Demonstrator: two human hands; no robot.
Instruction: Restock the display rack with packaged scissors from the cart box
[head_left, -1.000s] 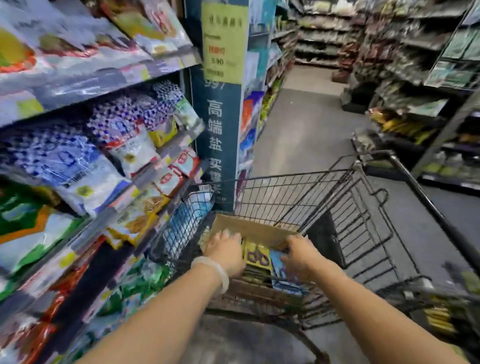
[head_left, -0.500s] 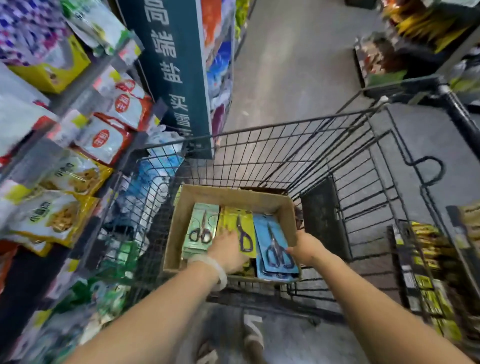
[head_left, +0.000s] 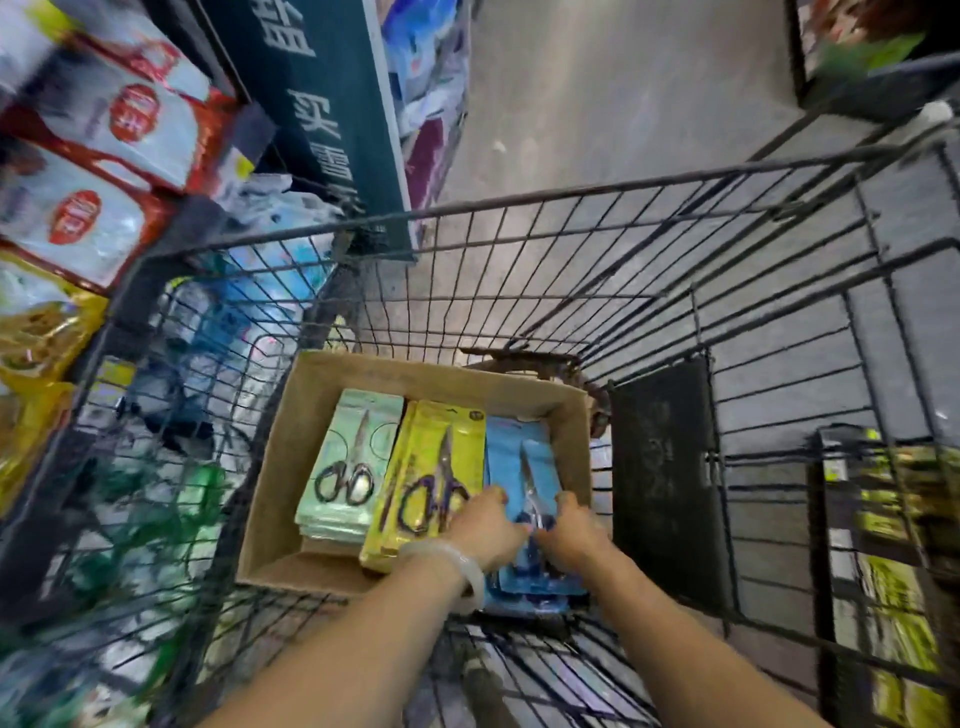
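An open cardboard box (head_left: 311, 395) sits in the wire cart (head_left: 519, 208). It holds three stacks of packaged scissors side by side: green packs (head_left: 358, 447) on the left, yellow packs (head_left: 431, 457) in the middle, blue packs (head_left: 535, 457) on the right. My left hand (head_left: 488, 525), with a pale bangle on the wrist, grips the left edge of the blue stack, partly over the yellow packs. My right hand (head_left: 571, 530) grips the blue stack's right edge. The lower half of the blue packs is hidden under both hands.
Shelves of bagged goods (head_left: 78, 223) press close on the cart's left side. A dark teal sign post (head_left: 322, 130) stands ahead of it. A black panel (head_left: 660, 467) hangs inside the cart, right of the box. A rack with yellow-green packs (head_left: 893, 571) stands at the right.
My view has tilted down onto the box. My left hand slid right from the yellow packs to the blue stack, and both hands closed in on the blue packs.
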